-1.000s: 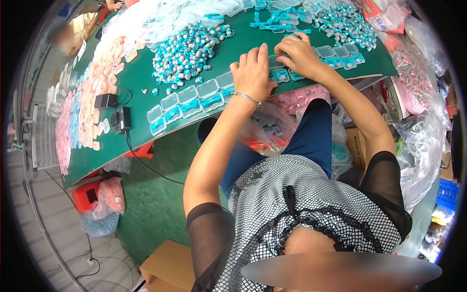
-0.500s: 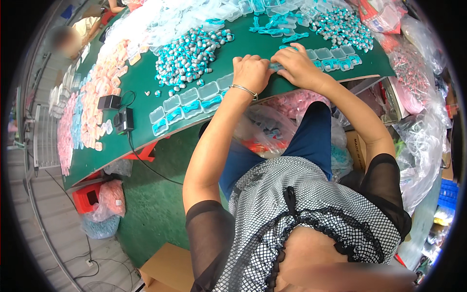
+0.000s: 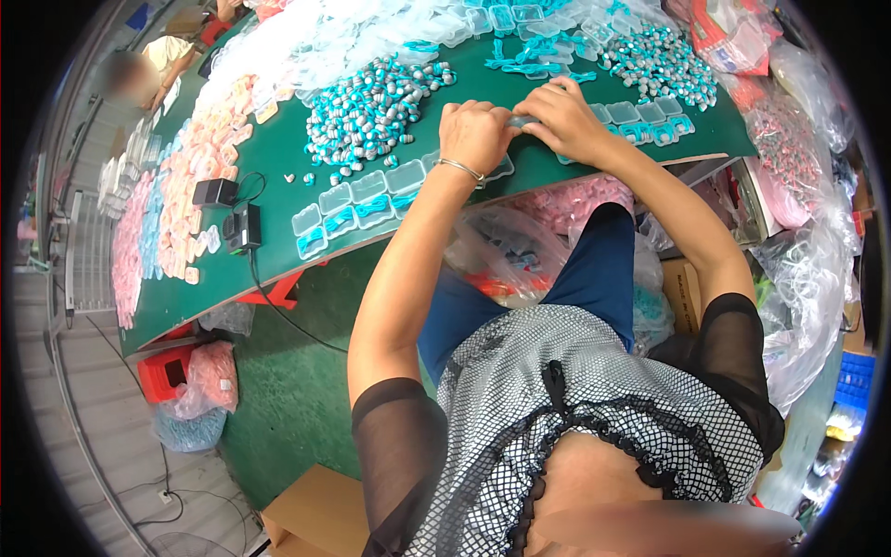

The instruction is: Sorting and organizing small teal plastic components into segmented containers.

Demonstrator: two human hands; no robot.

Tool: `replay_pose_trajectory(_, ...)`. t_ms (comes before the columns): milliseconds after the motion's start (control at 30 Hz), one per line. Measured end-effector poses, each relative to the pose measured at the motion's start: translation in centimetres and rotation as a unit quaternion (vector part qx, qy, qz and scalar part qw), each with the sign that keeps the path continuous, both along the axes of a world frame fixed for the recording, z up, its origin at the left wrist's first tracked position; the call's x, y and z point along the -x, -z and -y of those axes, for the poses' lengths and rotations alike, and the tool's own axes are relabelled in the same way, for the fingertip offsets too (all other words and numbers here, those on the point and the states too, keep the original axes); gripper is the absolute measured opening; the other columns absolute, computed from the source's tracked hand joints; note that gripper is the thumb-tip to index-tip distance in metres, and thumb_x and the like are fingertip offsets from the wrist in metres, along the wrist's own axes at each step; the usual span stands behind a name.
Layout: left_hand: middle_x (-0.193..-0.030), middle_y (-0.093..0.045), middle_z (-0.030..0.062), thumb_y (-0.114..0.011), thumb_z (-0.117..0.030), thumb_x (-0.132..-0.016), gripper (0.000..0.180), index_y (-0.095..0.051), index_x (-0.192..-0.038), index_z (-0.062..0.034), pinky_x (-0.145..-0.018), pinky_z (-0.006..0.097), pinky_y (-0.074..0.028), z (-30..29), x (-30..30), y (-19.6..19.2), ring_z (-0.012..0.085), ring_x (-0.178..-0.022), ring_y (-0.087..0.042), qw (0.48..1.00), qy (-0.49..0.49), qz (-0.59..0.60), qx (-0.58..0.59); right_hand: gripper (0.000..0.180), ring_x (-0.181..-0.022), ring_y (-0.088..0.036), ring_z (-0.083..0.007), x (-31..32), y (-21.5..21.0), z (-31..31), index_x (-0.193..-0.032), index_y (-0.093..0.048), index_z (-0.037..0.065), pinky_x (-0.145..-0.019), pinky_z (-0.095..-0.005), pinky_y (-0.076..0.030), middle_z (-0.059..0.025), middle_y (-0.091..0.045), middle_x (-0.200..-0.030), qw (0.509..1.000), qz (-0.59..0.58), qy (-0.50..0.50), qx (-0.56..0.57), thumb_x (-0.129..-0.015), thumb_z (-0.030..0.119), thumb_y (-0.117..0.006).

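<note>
Both hands — left hand [image 3: 476,135], right hand [image 3: 566,119] — pinch one small clear plastic case [image 3: 522,121]; likely light, brittle — grip edges.

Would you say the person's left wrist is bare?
No, a thin metal bangle circles the wrist just behind the left hand on the green table.

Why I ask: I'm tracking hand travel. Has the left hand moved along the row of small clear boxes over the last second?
Yes. The left hand has shifted right along the row of small clear boxes, closing against the right hand near the table's front edge.
</note>
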State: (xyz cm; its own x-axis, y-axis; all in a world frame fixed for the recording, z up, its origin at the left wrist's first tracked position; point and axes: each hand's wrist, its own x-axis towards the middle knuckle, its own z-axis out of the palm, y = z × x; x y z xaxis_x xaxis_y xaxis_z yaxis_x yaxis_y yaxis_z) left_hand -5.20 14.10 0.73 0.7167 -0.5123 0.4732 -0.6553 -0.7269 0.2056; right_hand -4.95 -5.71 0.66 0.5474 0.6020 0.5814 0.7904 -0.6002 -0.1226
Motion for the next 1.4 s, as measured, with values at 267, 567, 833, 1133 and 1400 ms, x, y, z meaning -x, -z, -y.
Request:
replay_pose_trajectory(267, -0.108, -0.065, 0.0083, -0.071, -0.028, -0.074, 0.034, -0.067, -0.104, -0.0125, -0.08, 0.04, -0.047, -2.0, -0.8, -0.3, 0.0271, -0.097, -0.062, 0.995, -0.097, -0.027, 0.006, 0.029, -0.098, -0.056, -0.021, -2.3, 0.4, -1.2, -0.1, -0.062, 0.017, -0.095, -0.0504, -0.031, -0.0008, -0.06, -0.095, 0.993, 0.002, 0.068, 0.093, -0.072, 0.019, -0.072)
replay_pose_trajectory(567, -0.093, -0.066, 0.0061, -0.07, -0.016, -0.073, 0.019, -0.072, -0.091, -0.015, -0.075, 0.043, -0.048, -7.5, -2.1, -1.0, 0.0264, -0.092, -0.062, 0.985, -0.164, -0.035, -0.05, 0.016, -0.089, -0.061, -0.0232, -7.7, -0.8, 4.4, -0.093, -0.068, 0.017, -0.087, -0.0447, -0.036, -0.0011, -0.065, -0.086, 0.971, -0.064, 0.229, 0.029, -0.078, 0.023, -0.067)
replay_pose_trajectory(833, -0.094, -0.064, 0.0011, -0.063, -0.01, -0.07, 0.02, -0.071, -0.087, -0.0182, -0.076, 0.041, -0.046, -7.8, -2.6, -0.5, 0.0212, -0.094, -0.061, 0.95, -0.212, 0.045, -0.223, 0.015, -0.095, -0.057, -0.0233, -8.2, 0.7, 1.1, -0.089, -0.069, 0.016, -0.087, -0.049, -0.035, -0.0033, -0.061, -0.092, 0.959, 0.013, 0.258, 0.119, -0.075, 0.021, -0.071)
replay_pose_trajectory(1133, -0.085, -0.06, 0.0017, -0.063, -0.013, -0.072, 0.01, -0.069, -0.079, -0.0175, -0.071, 0.039, -0.043, -8.7, -3.1, -0.2, 0.0218, -0.086, -0.06, 0.964, -0.164, 0.102, -0.182, 0.013, -0.094, -0.058, -0.0233, -8.2, 0.8, 1.4, -0.089, -0.069, 0.016, -0.087, -0.0478, -0.034, -0.0034, -0.062, -0.092, 0.958, -0.05, 0.27, 0.086, -0.078, 0.023, -0.069)
replay_pose_trajectory(1400, -0.084, -0.06, 0.0035, -0.064, -0.016, -0.074, 0.012, -0.062, -0.087, -0.0157, -0.07, 0.04, -0.044, -7.7, -4.5, -0.7, 0.0217, -0.082, -0.062, 0.964, -0.16, 0.134, -0.162, 0.017, -0.096, -0.057, -0.0223, -8.1, 1.0, 2.9, -0.094, -0.067, 0.016, -0.087, -0.0461, -0.034, -0.0014, -0.062, -0.092, 0.966, -0.03, 0.245, 0.073, -0.079, 0.024, -0.067)
